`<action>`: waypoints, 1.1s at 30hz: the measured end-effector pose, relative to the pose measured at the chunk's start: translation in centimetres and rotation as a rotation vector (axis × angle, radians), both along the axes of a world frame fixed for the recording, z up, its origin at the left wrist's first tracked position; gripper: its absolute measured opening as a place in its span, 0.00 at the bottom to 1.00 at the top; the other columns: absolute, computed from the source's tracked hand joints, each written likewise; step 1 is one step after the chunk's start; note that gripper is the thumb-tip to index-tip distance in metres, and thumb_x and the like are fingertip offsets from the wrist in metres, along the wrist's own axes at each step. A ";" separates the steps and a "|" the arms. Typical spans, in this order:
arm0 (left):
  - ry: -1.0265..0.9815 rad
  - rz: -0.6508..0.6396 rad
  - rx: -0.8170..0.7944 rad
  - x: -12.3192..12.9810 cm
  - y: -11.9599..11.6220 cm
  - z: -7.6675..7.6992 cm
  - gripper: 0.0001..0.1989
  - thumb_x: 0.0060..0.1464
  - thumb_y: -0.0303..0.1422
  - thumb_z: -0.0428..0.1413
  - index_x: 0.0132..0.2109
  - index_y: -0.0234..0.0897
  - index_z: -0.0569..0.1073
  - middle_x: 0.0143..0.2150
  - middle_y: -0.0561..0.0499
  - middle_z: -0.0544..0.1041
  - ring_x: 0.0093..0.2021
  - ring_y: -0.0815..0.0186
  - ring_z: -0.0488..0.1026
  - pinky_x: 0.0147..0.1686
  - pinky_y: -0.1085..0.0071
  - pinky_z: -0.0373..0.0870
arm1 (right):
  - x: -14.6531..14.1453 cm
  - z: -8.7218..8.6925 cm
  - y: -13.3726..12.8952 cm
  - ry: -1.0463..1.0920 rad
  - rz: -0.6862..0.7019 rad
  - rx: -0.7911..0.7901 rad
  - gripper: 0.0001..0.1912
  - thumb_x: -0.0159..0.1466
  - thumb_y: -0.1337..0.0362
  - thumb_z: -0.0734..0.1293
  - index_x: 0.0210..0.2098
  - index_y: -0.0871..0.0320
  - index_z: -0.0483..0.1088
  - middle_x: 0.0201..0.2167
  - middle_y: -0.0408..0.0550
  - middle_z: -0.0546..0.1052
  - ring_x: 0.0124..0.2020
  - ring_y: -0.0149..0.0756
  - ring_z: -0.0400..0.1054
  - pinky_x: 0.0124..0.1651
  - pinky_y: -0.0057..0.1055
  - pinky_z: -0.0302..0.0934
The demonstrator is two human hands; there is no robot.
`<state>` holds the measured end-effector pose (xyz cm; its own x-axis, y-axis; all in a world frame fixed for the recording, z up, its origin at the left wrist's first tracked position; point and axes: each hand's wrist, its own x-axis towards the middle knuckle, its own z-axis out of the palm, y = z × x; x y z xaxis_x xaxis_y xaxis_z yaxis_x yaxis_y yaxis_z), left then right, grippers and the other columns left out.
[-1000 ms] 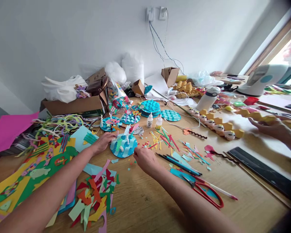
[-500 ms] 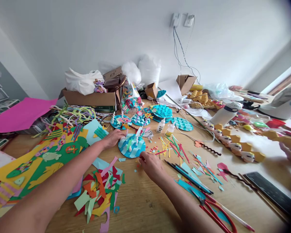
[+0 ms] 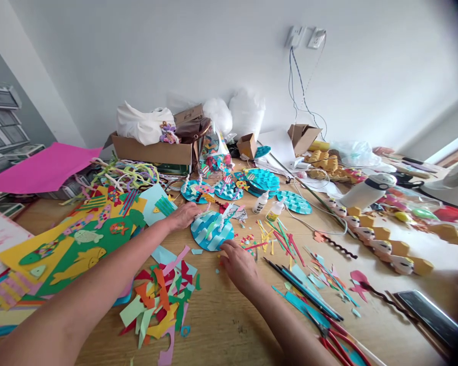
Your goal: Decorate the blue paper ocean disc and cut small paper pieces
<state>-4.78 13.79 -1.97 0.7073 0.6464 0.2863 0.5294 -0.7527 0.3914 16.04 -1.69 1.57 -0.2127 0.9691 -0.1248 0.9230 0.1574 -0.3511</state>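
Observation:
A round blue paper disc point(image 3: 204, 240) with curled light-blue strips and small white standing pieces lies on the wooden table in front of me. My left hand point(image 3: 183, 216) is at its upper left edge, fingers bent around the rim. At the lower right edge, my right hand point(image 3: 239, 264) has its fingers curled against the disc; the fingertips are partly hidden. Behind it are two decorated discs, one with a paper fish point(image 3: 204, 188). To the right stand two glue bottles, one white point(image 3: 260, 202) and one with a yellow label point(image 3: 275, 210).
Paper scraps point(image 3: 162, 297) lie in front of my left forearm. Red-handled scissors point(image 3: 330, 335) and pencils point(image 3: 303, 290) are beside my right forearm. Further right are a phone point(image 3: 429, 316), a white bottle point(image 3: 369, 190) and egg-carton pieces point(image 3: 370, 231). Cardboard boxes point(image 3: 152, 151) stand along the wall.
The whole view has shifted, so things appear further right. Both hands remain at the disc with little visible movement.

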 end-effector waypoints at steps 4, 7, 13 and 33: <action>0.023 0.016 0.033 -0.1 0.0 0.0 0.24 0.48 0.23 0.51 0.53 0.40 0.69 0.41 0.49 0.74 0.46 0.62 0.68 0.47 0.67 0.65 | -0.1 -0.1 0.0 -0.020 0.012 0.002 0.15 0.60 0.71 0.59 0.44 0.58 0.71 0.50 0.49 0.72 0.48 0.38 0.69 0.47 0.29 0.60; 0.037 0.011 0.052 0.0 0.0 0.2 0.22 0.47 0.22 0.52 0.51 0.39 0.71 0.41 0.49 0.75 0.45 0.62 0.69 0.46 0.67 0.66 | -0.1 0.1 0.1 -0.033 0.010 -0.004 0.15 0.60 0.71 0.59 0.43 0.57 0.71 0.50 0.49 0.72 0.48 0.38 0.69 0.47 0.29 0.60; 0.045 0.004 0.074 0.1 0.1 0.7 0.21 0.48 0.21 0.52 0.49 0.40 0.72 0.45 0.49 0.76 0.47 0.62 0.69 0.48 0.66 0.65 | -0.1 0.6 0.1 -0.046 0.017 -0.024 0.14 0.61 0.71 0.59 0.44 0.58 0.71 0.49 0.49 0.73 0.48 0.38 0.69 0.47 0.28 0.60; 0.146 -0.024 0.028 -0.1 0.1 1.5 0.14 0.57 0.29 0.44 0.34 0.38 0.75 0.31 0.51 0.73 0.35 0.65 0.67 0.37 0.71 0.64 | -0.2 1.2 -0.2 -0.113 0.028 -0.028 0.13 0.61 0.70 0.57 0.41 0.57 0.70 0.45 0.50 0.74 0.39 0.37 0.72 0.35 0.28 0.60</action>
<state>-4.90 13.92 -0.49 0.7577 0.6221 0.1972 0.5610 -0.7753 0.2903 15.86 -1.89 2.80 -0.2225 0.9588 -0.1765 0.9525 0.1751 -0.2493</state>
